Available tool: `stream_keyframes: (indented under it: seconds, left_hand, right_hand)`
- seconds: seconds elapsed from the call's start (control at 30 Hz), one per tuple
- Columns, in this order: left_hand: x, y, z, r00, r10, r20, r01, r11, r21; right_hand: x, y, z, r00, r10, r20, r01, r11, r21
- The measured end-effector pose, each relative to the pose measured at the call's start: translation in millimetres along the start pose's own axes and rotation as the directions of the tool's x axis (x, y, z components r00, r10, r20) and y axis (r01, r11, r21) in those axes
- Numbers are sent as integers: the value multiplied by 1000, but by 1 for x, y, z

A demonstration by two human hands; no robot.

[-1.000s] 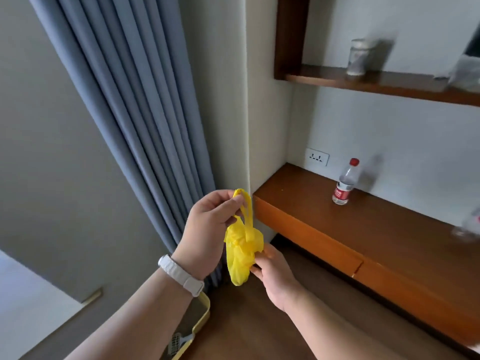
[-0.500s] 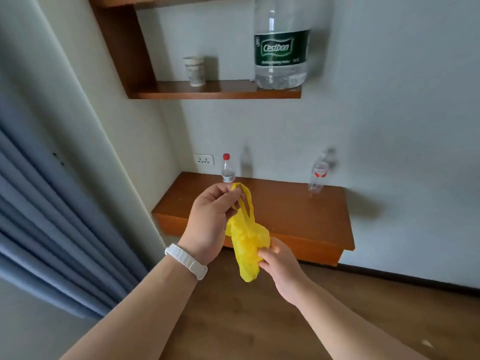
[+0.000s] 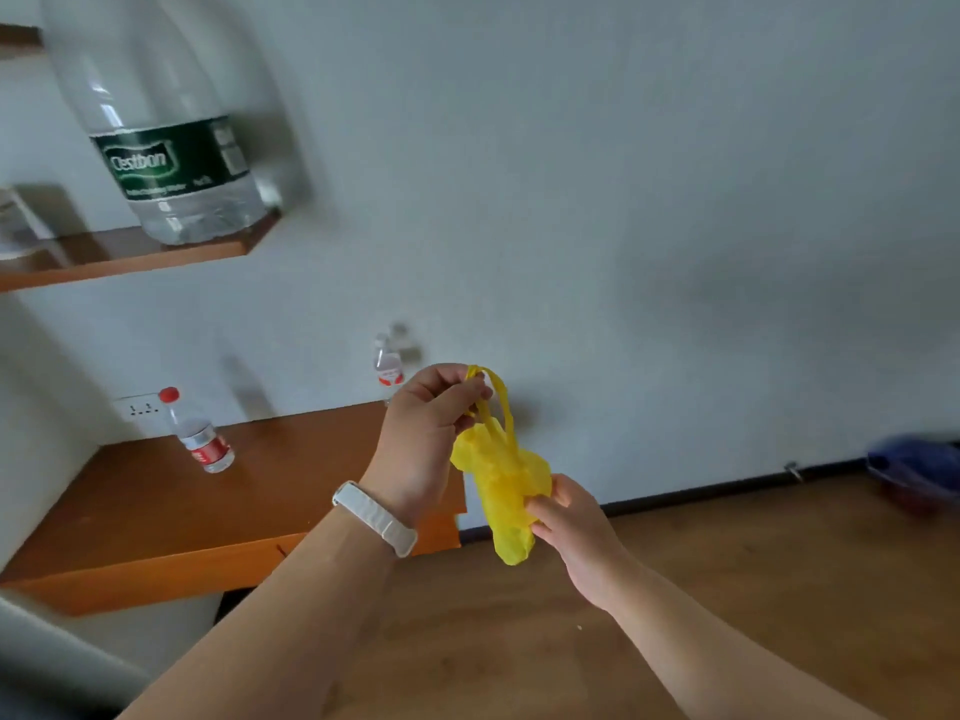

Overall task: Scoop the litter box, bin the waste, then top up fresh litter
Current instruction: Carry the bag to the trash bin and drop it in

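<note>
A crumpled yellow plastic bag [image 3: 501, 485] hangs in front of me at chest height. My left hand [image 3: 423, 439], with a white band on its wrist, pinches the bag's looped handle at the top. My right hand [image 3: 569, 517] pinches the bunched body of the bag from the right side. No litter box, scoop or bin is in view.
A low wooden ledge [image 3: 140, 511] runs along the white wall at left, with a small red-capped bottle [image 3: 200, 439] and another small bottle [image 3: 388, 363] on it. A large water bottle [image 3: 171, 142] stands on the upper shelf [image 3: 130, 252]. A blurred blue object [image 3: 914, 467] lies on the wood floor at right.
My view has swung right, from the grey curtain to the wall and the floor. Both hands keep the same hold on the yellow bag.
</note>
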State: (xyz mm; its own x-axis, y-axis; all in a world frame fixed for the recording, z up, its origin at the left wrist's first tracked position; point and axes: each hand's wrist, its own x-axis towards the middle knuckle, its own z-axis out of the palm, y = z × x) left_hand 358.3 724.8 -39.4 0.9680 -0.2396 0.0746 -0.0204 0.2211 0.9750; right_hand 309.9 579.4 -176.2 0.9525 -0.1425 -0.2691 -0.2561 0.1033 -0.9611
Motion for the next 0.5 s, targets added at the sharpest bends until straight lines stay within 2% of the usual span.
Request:
stream_keyframes:
  seconds: [0.27, 0.5]
  left_hand:
    - [54, -31, 154, 973, -56, 222, 51, 998, 26]
    - [114, -68, 252, 888, -96, 449, 72, 995, 70]
  right_hand:
    - [4, -14, -158, 960, -12, -279, 24, 999, 41]
    - [23, -11, -237, 863, 21, -505, 58, 988, 142]
